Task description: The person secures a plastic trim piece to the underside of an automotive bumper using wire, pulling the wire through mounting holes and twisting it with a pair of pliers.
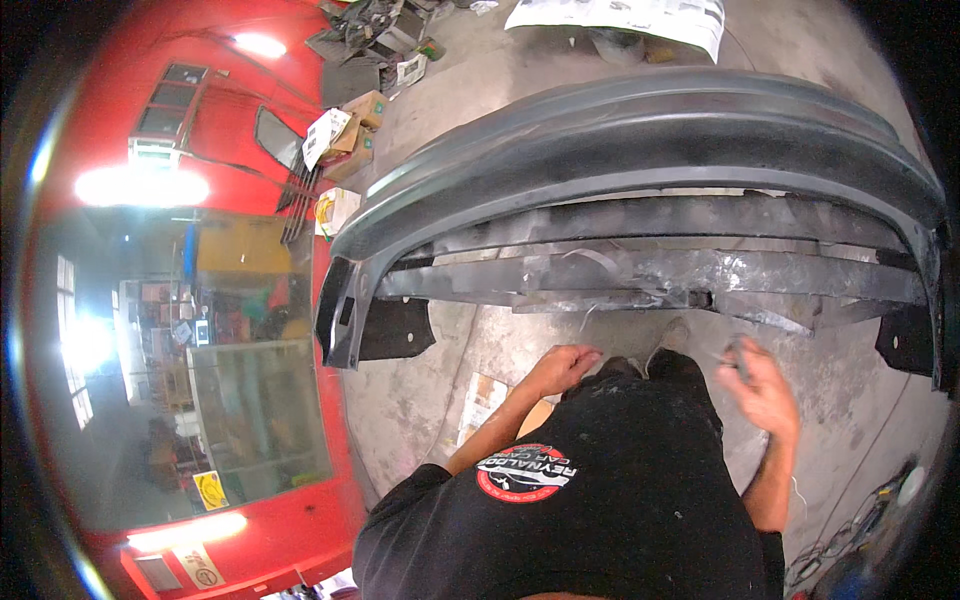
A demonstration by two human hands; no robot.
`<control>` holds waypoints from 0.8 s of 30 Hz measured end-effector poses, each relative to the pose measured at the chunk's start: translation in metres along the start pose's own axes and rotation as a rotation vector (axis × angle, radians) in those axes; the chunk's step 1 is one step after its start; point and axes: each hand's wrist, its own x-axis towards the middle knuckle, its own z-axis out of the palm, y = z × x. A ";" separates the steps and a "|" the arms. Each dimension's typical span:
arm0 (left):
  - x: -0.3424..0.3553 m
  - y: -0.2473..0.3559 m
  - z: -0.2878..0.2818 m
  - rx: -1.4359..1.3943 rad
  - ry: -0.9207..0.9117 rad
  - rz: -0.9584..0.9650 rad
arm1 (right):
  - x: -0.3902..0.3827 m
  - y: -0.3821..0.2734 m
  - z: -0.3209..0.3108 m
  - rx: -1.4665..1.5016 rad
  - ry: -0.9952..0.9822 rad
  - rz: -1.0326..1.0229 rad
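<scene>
A long dark grey car bumper (640,130) stretches across the space in front of me, its outer skin curving away. Along its near side runs a dull, dusty grey bar (600,275) with pale scuffs and loose strips hanging from its lower edge. My left hand (567,370) is below that bar, apart from it, its fingers curled closed; anything inside them is hidden. On the other side of my legs, my right hand (765,390) is closed around a small dark grey object (737,357), smeared by motion, its kind unclear. That hand touches no part of the bumper.
A red vehicle with a large window (200,350) stands along the left. Cardboard boxes (360,125) and scrap parts lie at the far left. Printed paper (620,15) covers something at the back. Cables and tools (860,530) lie at the lower right.
</scene>
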 end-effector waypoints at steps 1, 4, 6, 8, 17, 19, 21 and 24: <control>-0.004 0.018 -0.007 -0.006 0.018 0.009 | 0.009 -0.023 0.017 -0.013 -0.023 -0.015; -0.021 0.046 -0.018 -0.470 0.010 0.109 | 0.026 -0.031 0.081 -0.160 -0.113 -0.150; -0.038 0.045 -0.017 -0.866 0.036 -0.070 | 0.033 -0.053 0.104 -0.235 -0.247 -0.161; -0.049 0.016 -0.011 -1.034 -0.014 -0.141 | 0.034 -0.067 0.118 -0.316 -0.365 -0.156; -0.128 -0.050 0.008 -0.391 0.579 -0.213 | 0.030 -0.083 0.076 -0.400 0.321 -0.028; -0.133 -0.047 0.013 -0.322 0.525 -0.131 | 0.040 -0.074 0.059 -0.641 0.512 -0.049; -0.131 -0.046 0.016 -0.246 0.475 -0.064 | 0.052 -0.063 0.045 -0.689 0.588 -0.077; -0.121 -0.041 0.027 0.022 0.319 0.114 | 0.067 -0.040 0.055 -0.736 0.731 -0.180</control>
